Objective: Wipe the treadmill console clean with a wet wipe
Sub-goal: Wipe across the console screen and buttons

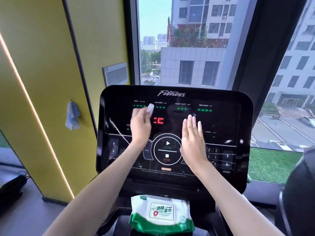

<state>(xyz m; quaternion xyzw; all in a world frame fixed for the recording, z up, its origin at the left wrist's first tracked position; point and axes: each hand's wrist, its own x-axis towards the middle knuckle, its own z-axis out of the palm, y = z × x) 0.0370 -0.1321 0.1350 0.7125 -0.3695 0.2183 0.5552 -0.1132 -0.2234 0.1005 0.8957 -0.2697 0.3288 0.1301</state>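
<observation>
The treadmill console (221,120) fills the middle of the head view, a glossy black panel with green dashes lit under the TIME, CALORIES, HEART RATE and DISTANCE labels and red digits (158,120) glowing left of centre. The person's left hand (140,123) lies on the panel at about ten o'clock from the START/STOP ring (167,149), back of the hand to the camera. Its fingers hold a small white wet wipe (150,109), which sticks out past the fingertips and sits on the glass between the TIME and CALORIES readouts, at twelve o'clock from the hand. The right hand (194,138) is at two o'clock from the ring, fingers straight and close together, gripping nothing; whether its palm touches the panel or hovers just above it cannot be told. The two hands are apart, with the red digits between them. Straight down at six o'clock from the console, a green-and-white pack of wipes (160,213) rests on the ledge below the panel. At nine o'clock, a blue cloth (72,116) hangs on the yellow wall (42,65). At twelve o'clock, behind the console, a window (187,40) looks out on grey buildings.
</observation>
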